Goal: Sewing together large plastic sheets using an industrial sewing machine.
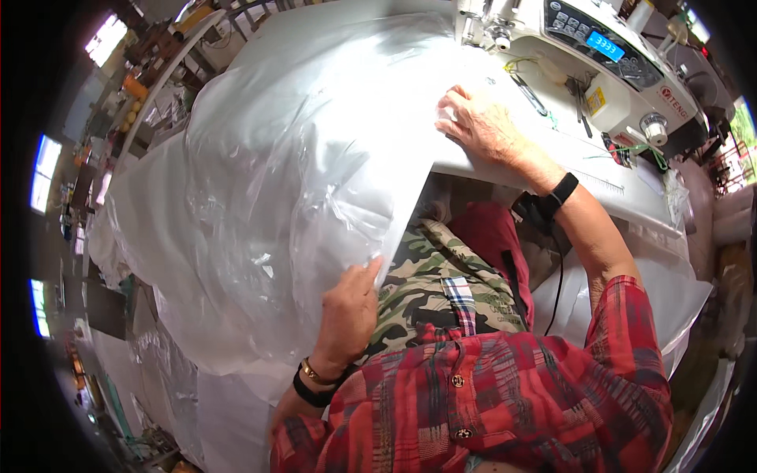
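A large sheet of clear plastic film (244, 189), wrinkled and glossy, spreads over the white table and hangs down on the left. My left hand (351, 307) grips the film's near edge above my lap, index finger pointing along that edge. Farther off, my right hand (482, 126) holds the film by its right border, fingers bent, close to the sewing machine's needle area. The sewing machine (564, 35) stands at the top right, with a lit blue display and a button panel. Glare washes out the film beside my right fingertips.
Tweezers (528, 94) and thin dark tools lie on the machine bed, near green thread. A ruler strip (599, 183) marks the table's front edge. Metal rails (169, 75) and cluttered shelves are at the far left. More pale sheeting (639, 292) hangs at right.
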Demonstrator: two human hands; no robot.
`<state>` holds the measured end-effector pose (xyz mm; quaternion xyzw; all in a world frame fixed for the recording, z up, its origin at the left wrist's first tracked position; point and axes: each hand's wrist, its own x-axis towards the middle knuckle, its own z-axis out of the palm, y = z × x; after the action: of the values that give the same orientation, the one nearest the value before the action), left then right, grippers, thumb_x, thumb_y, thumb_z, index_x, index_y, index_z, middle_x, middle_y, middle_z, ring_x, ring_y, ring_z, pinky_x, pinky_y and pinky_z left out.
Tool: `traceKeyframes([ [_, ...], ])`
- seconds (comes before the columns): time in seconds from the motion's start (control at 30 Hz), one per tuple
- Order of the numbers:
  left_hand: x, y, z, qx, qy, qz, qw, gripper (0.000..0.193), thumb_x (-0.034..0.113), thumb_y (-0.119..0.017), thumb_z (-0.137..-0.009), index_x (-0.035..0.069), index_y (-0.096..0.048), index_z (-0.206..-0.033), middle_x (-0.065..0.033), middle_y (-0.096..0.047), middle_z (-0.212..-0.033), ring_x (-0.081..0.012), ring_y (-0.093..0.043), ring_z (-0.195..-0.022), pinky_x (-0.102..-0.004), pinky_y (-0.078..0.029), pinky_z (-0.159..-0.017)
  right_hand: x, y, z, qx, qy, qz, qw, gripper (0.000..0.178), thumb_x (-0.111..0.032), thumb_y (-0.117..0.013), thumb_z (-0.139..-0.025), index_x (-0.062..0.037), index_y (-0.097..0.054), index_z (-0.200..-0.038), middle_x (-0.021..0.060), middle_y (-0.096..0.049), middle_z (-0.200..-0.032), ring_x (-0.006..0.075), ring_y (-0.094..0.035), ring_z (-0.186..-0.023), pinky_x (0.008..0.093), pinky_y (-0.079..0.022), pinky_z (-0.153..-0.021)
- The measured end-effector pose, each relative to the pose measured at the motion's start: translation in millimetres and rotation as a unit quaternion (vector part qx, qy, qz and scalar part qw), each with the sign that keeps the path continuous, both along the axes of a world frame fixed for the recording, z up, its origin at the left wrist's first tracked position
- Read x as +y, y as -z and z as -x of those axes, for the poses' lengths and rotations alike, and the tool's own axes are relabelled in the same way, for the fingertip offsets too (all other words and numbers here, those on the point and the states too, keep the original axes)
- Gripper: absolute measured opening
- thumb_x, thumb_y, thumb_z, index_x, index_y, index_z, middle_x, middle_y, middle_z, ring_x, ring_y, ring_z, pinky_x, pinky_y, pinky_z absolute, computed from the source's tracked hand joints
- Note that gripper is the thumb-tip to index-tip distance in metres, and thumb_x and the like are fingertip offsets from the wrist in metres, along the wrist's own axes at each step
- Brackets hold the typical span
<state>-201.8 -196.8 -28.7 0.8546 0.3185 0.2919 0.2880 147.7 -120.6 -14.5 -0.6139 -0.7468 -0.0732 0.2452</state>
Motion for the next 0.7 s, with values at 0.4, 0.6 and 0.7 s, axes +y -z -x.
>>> traceKeyframes([
  [0.4, 29, -9, -61, 0.057, 0.176, 0.042, 0.982, 0.020, 0.002, -0.061, -0.081, 0.002, -0.064, -0.102, -0.0137, -0.057, -0.079, -0.0320, -0.060, -0.066, -0.0388, -0.046, -0.060, 7, 7, -8, 0.001, 0.121, -0.069, 0.990, 0.023, -0.024, -0.067, -0.084, -0.0044, -0.061, -0.094, 0.0138, -0.060, -0.094, 0.0319, -0.057, -0.099, 0.0441, -0.048, -0.088],
  [0.6, 64, -21, -98, 0.083, 0.181, -0.029, 0.980, 0.013, 0.008, -0.061, -0.082, 0.004, -0.064, -0.094, -0.0139, -0.056, -0.078, -0.0339, -0.059, -0.065, -0.0426, -0.046, -0.058, 7, 13, -10, 0.000, 0.146, -0.072, 0.987, 0.020, -0.024, -0.064, -0.086, -0.0059, -0.062, -0.093, 0.0128, -0.061, -0.095, 0.0305, -0.057, -0.099, 0.0443, -0.046, -0.088],
  [0.7, 81, -29, -121, 0.088, 0.186, -0.058, 0.977, 0.010, 0.008, -0.060, -0.081, 0.003, -0.064, -0.089, -0.0142, -0.056, -0.076, -0.0345, -0.059, -0.065, -0.0433, -0.046, -0.058, 4, 11, -8, 0.014, 0.147, -0.061, 0.987, 0.020, -0.025, -0.062, -0.087, -0.0061, -0.062, -0.094, 0.0127, -0.061, -0.095, 0.0300, -0.056, -0.101, 0.0447, -0.044, -0.088],
])
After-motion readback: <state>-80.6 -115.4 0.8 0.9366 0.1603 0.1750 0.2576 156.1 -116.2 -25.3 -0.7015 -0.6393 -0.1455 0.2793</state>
